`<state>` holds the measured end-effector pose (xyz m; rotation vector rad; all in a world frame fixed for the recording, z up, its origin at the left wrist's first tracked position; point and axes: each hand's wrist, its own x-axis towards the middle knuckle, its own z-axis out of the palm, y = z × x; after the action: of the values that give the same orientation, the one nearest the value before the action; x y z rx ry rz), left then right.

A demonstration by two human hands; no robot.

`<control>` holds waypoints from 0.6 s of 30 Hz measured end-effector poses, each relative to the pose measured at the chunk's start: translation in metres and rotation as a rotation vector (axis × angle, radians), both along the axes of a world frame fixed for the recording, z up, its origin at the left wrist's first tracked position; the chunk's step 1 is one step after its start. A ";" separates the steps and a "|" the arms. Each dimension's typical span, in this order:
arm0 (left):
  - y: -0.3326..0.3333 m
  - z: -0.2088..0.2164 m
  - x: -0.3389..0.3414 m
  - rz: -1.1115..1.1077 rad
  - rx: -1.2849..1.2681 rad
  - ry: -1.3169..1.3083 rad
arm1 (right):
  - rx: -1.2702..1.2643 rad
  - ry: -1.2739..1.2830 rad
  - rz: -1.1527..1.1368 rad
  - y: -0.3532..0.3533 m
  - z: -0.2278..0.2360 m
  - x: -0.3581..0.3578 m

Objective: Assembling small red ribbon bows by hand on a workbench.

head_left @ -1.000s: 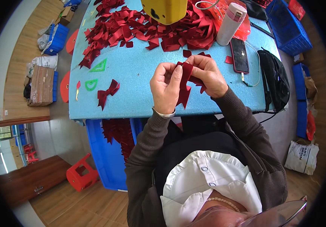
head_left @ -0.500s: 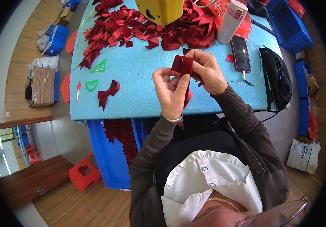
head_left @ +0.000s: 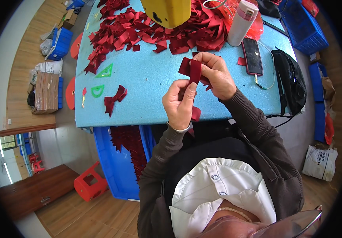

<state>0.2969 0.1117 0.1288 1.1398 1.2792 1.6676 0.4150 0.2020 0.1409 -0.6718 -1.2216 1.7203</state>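
Over the front of the blue table, both my hands hold a dark red ribbon bow (head_left: 195, 71). My right hand (head_left: 217, 75) pinches its looped middle between thumb and fingers. Lower down, my left hand (head_left: 179, 104) grips the strip of ribbon that hangs from the loop, thumb on top; the strip's end shows below my fingers. Part of the ribbon is hidden behind my right hand. A finished-looking red bow (head_left: 115, 100) lies on the table to the left. Farther back spreads a large heap of red ribbon pieces (head_left: 135, 29).
Green set square (head_left: 105, 71) and protractor (head_left: 97, 91) lie left on the table (head_left: 147, 79). At right are a white bottle (head_left: 242, 24), a phone (head_left: 252, 57) on a cable and a black bag (head_left: 288, 85). A blue bin (head_left: 117, 174) with red ribbon stands below the edge; a yellow object (head_left: 167, 12) overhangs.
My left hand has slid down along the ribbon strip, away from the loop. My right hand keeps its pinch in nearly the same place.
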 end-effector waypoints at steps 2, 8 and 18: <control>0.002 0.004 -0.003 -0.102 -0.071 -0.094 | -0.021 0.005 0.014 0.000 0.004 0.005; 0.010 -0.007 -0.025 -0.094 0.162 0.406 | -0.153 0.047 0.129 -0.003 0.014 0.013; 0.013 -0.021 -0.061 -0.143 0.017 0.597 | -0.139 -0.149 0.410 -0.029 0.002 0.014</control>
<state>0.2363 0.1243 0.1076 1.7791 1.4889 1.2734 0.4290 0.1733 0.1431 -0.6738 -1.4261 2.1406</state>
